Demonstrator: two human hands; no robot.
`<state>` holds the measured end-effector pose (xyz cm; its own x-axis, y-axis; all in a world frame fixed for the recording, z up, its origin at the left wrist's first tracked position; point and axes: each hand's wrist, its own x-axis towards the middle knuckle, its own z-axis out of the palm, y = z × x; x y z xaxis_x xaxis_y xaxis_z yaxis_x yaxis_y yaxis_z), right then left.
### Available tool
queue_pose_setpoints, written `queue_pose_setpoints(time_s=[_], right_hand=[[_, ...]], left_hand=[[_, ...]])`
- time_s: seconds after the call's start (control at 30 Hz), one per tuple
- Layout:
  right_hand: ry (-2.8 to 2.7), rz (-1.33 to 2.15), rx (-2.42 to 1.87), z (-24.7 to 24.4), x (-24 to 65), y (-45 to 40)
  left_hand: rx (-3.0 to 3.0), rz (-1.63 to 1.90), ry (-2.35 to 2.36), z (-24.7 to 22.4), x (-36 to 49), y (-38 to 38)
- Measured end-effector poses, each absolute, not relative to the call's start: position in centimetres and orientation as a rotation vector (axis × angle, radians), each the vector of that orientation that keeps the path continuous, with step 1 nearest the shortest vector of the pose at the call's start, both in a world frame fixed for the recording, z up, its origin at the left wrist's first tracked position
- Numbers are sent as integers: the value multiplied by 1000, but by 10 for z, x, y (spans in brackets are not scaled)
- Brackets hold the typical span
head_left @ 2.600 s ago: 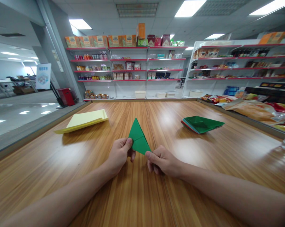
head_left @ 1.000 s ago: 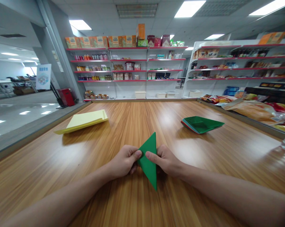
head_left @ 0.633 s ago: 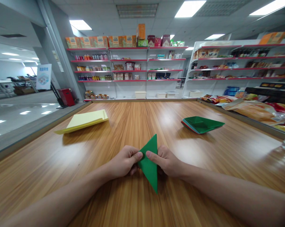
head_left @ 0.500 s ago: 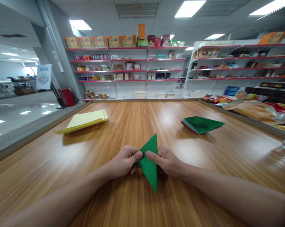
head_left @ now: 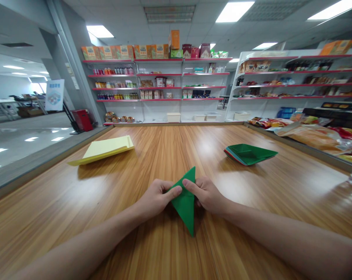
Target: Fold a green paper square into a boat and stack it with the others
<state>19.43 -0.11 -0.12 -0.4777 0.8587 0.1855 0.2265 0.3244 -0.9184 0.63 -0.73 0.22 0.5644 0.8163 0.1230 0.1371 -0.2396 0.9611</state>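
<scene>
Red box: a red box (head_left: 82, 119) on the floor at far left, beside the pillar; its inside is hidden.
Yellow paper: yellow sheets (head_left: 107, 148) lying on the wooden table (head_left: 155, 142), the near-left corner sticking out past the rest.
Left shelving: the left shelf unit (head_left: 158, 74) carries orange boxes (head_left: 123, 51) along its top left, with rows of small bottles (head_left: 113, 71) below.
Left hand: the left hand (head_left: 156, 199) pinches the paper's left side, thumb on its face, other fingers mostly hidden behind.
Green paper: a folded green triangle (head_left: 186, 209) held between both hands near the table's middle – one point up and away, another down toward the person.
White bins: pale bins (head_left: 174, 117) along the bottom shelf; contents cannot be made out.
Right hand: the right hand (head_left: 210, 194) pinches the paper's upper right, its thumb just beside the left thumb.
Coloured stack: folded papers (head_left: 251, 154) on the table's right, green uppermost – red and blue edges showing at left.
Blue basket: a blue basket (head_left: 286, 112) beyond the table; contents unclear.
Packets: snack packets (head_left: 312, 136) heaped past the right rim.
</scene>
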Motion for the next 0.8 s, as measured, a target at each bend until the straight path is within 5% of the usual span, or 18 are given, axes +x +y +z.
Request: queue_pose_setpoints(time_s=[0.8], right_hand=[[-1778,1321,-862,-7,197,0]], left_hand=[[1676,694,704,7,0,-8]])
